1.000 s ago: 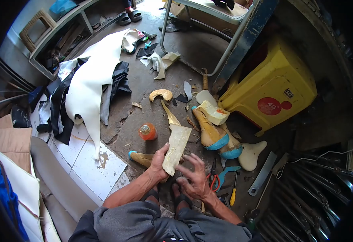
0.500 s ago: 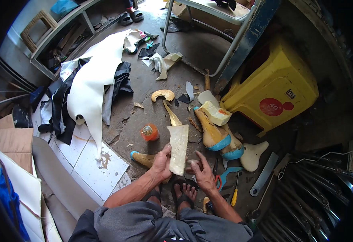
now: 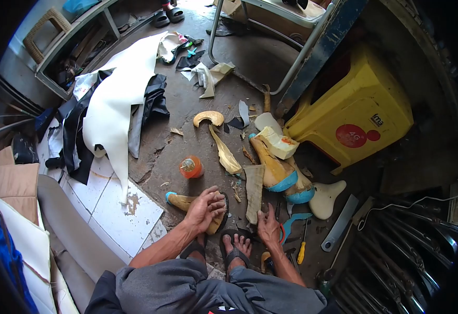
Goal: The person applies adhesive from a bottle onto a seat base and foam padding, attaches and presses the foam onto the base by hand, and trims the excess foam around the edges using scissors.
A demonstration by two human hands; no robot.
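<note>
Shifted rightward, the pale strip (image 3: 255,194) is off the left hand (image 3: 207,210), loosely open, and right of the white tiles' (image 3: 116,225) edge, beside the right hand (image 3: 268,226) (gripping or not, I can't tell); setting-down seems underway, calling for a steady touch.

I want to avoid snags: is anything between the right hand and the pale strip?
Nothing visible: the right hand is right beside the lower end of the pale strip, though contact is unclear. A red handle lies on the hand's other side.
</note>
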